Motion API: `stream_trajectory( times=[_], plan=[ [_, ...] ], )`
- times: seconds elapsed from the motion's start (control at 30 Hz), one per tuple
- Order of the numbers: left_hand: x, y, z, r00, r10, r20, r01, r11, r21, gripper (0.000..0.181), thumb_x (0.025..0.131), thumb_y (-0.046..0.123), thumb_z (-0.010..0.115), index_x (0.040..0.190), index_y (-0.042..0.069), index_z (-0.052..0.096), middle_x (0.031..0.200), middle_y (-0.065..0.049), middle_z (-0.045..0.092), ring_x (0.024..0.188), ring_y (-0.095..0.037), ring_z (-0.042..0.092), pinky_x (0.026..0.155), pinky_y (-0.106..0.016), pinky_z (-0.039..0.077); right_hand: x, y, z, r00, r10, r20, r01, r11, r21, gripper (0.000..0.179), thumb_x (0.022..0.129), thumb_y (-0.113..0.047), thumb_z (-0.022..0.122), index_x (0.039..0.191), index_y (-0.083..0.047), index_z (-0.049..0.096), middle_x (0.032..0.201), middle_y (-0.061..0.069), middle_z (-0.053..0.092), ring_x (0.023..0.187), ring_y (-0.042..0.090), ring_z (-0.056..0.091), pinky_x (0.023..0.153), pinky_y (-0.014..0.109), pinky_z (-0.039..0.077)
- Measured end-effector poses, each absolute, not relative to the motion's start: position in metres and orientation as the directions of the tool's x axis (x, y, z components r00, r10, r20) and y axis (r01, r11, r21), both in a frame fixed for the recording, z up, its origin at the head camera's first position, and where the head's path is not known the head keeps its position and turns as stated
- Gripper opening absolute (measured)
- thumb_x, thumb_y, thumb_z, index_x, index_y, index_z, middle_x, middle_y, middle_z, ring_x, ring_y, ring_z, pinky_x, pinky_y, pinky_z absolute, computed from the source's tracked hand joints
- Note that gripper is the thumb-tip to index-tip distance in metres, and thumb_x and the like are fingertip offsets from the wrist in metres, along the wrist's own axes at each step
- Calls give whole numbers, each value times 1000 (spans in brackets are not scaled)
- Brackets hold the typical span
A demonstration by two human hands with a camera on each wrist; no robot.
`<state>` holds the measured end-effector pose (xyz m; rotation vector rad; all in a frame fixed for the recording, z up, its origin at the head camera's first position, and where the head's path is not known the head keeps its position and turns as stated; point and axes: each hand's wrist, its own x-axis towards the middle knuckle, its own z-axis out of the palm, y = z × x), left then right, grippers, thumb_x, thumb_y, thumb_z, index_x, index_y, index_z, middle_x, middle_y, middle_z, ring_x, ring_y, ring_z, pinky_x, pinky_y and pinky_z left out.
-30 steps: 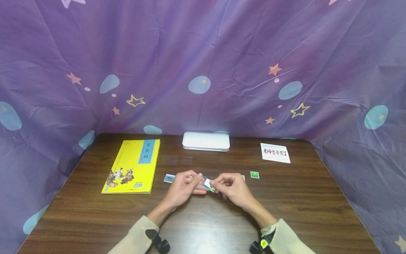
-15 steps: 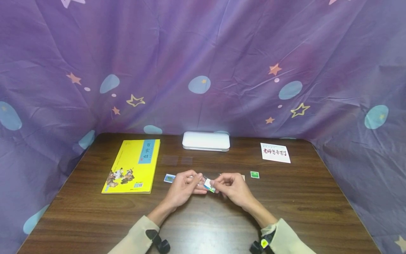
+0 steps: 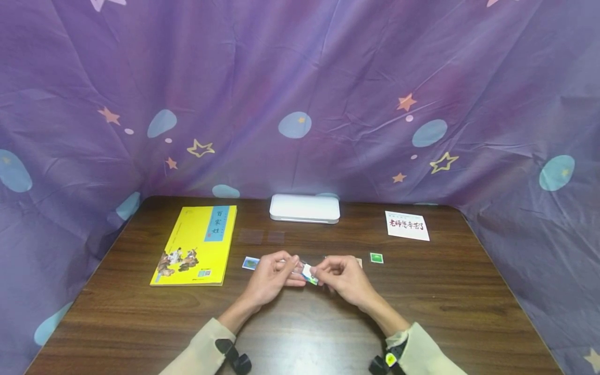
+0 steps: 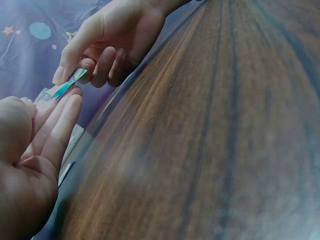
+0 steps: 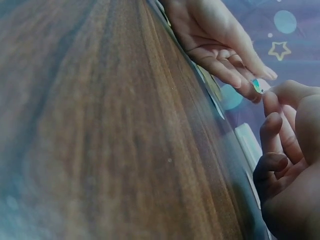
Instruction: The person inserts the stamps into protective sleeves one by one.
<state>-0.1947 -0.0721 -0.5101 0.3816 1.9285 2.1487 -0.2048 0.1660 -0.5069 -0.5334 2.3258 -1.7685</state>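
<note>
In the head view my right hand (image 3: 344, 278) pinches a small stamp (image 3: 308, 271), white with a blue and green edge, between thumb and index finger. My left hand (image 3: 272, 277) pinches a small clear plastic sleeve (image 4: 42, 94), its thumb against the fingers. The stamp overlaps the sleeve's near end; in the left wrist view both hands hold them above the tabletop. A blue stamp (image 3: 250, 263) lies beside the left hand, partly covered by it. To the right lies a green stamp (image 3: 376, 258), and a pale piece (image 3: 360, 262) peeks out behind the right hand.
On the wooden table (image 3: 300, 338), a yellow book (image 3: 199, 250) lies at the left. A white flat case (image 3: 304, 208) stands at the back. Two clear sleeves (image 3: 276, 237) lie in front of it. A white card (image 3: 407, 226) with red writing lies back right.
Both hands keep their places. The stamp between them has turned very slightly in the right fingers; nothing else on the table has moved.
</note>
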Motion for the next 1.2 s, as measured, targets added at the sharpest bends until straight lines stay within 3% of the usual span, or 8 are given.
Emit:
stream_trajectory(
  times=[0.5, 0.8, 1.2],
  plan=[
    [-193, -69, -512, -921, 386, 57, 39, -56, 998, 36, 112, 27, 62, 111, -10, 64, 117, -28, 79, 99, -44, 82, 86, -43, 73, -204, 166, -507, -918, -383, 100, -191, 208, -959, 11, 99, -23, 81, 97, -12, 82, 76, 16, 76, 51, 9, 57, 41, 23, 53],
    [-194, -68, -510, -943, 327, 65, 29, -114, 993, 32, 113, 20, 60, 112, -11, 61, 114, -31, 78, 99, -43, 82, 87, -43, 72, -206, 166, -508, -918, -390, 66, -142, 170, -975, 20, 103, -27, 76, 118, -13, 77, 88, 12, 81, 55, 10, 58, 46, 23, 54],
    [-195, -67, -511, -942, 334, 33, -6, -115, 993, 30, 112, 19, 62, 116, -11, 63, 114, -31, 78, 100, -42, 82, 88, -43, 72, -206, 166, -507, -918, -390, 76, -146, 152, -978, 16, 102, -23, 78, 102, -8, 76, 87, 16, 80, 54, 10, 57, 44, 21, 52]
  ],
)
